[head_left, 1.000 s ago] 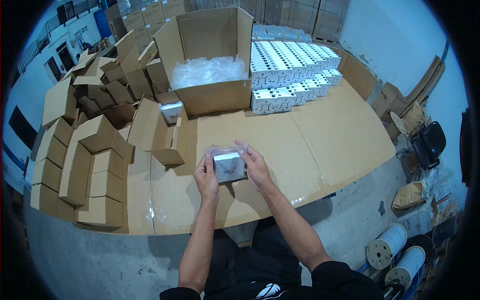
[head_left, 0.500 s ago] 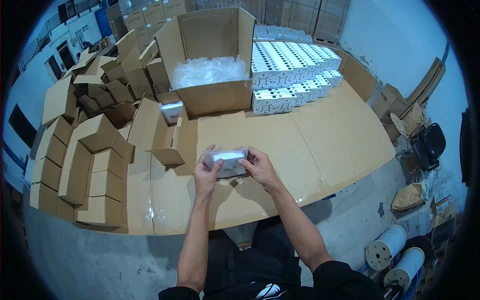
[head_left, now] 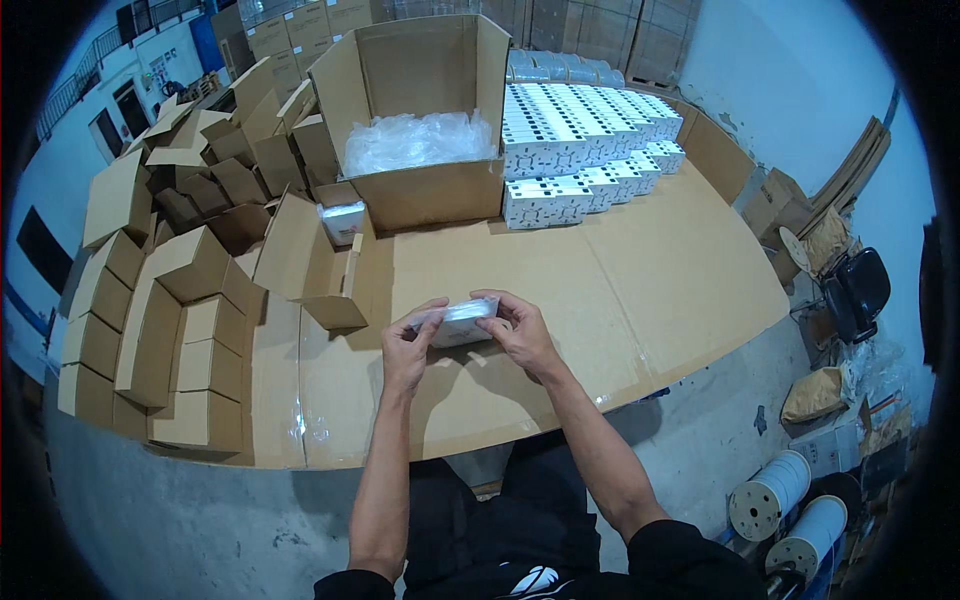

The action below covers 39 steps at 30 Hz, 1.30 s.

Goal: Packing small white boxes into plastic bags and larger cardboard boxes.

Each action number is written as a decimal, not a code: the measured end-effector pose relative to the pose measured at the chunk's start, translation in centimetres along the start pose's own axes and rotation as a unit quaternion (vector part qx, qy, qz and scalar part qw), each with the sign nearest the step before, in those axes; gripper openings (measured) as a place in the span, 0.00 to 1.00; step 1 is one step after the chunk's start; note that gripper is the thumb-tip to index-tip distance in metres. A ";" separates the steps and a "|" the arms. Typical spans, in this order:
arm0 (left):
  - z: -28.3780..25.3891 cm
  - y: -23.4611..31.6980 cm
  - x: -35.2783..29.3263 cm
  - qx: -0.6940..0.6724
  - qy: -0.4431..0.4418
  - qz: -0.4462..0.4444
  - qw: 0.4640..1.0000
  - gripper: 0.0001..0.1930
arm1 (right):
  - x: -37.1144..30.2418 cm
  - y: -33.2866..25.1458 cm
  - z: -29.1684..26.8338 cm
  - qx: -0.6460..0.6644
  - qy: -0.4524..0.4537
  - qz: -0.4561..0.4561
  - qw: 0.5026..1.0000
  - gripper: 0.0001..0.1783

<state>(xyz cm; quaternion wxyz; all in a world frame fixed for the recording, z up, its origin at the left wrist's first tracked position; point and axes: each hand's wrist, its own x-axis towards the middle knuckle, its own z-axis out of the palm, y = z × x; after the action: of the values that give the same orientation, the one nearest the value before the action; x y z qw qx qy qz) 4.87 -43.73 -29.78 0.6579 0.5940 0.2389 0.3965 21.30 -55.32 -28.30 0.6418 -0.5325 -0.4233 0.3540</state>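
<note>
Between my two hands is a white box in a clear plastic bag (head_left: 462, 326), held above the cardboard-covered table (head_left: 480, 410). My left hand (head_left: 412, 345) pinches its left end, thumb on the near side. With thumb and fingers, my right hand (head_left: 518, 335) grips the right end. Beyond my left hand stands an open cardboard carton (head_left: 335, 310) with another white bagged box (head_left: 343, 222) standing inside at its far end.
A large open carton (head_left: 430, 200) of clear plastic bags (head_left: 420, 142) stands at the back. Stacked white boxes (head_left: 550, 202) are to its right. Empty cardboard boxes (head_left: 210, 420) crowd the table's left side. Cable spools (head_left: 770, 495) and a black chair (head_left: 858, 290) stand on the floor at right.
Both hands have shifted slightly, and the bagged box is tilted so that more of its top edge shows. The plastic at its left end is now drawn in closer.
</note>
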 end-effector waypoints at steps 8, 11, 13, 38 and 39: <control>0.1 -0.7 0.3 -0.009 0.012 -0.056 0.998 0.12 | 0.8 1.5 -0.6 0.047 -0.014 0.017 0.999 0.16; -0.6 -1.3 0.5 -0.038 -0.001 -0.052 0.998 0.11 | 0.7 1.7 -0.9 0.044 -0.036 -0.010 0.998 0.13; -0.6 -1.3 0.6 -0.052 -0.013 -0.047 0.997 0.10 | 0.8 1.6 -1.1 0.044 -0.035 -0.014 0.998 0.12; 1.9 -3.1 3.8 -0.296 0.121 -0.039 0.947 0.09 | 2.8 2.6 0.3 0.044 0.007 -0.078 0.996 0.15; 1.9 -3.2 3.8 -0.297 0.131 -0.034 0.945 0.08 | 2.8 2.5 0.4 0.045 0.005 -0.078 0.996 0.15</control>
<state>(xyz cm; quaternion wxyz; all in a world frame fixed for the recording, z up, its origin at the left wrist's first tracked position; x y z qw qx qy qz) 9.27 -41.70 -31.95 0.7802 0.3059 0.2145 0.5016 22.06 -52.18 -30.29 0.6929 -0.4705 -0.4436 0.3190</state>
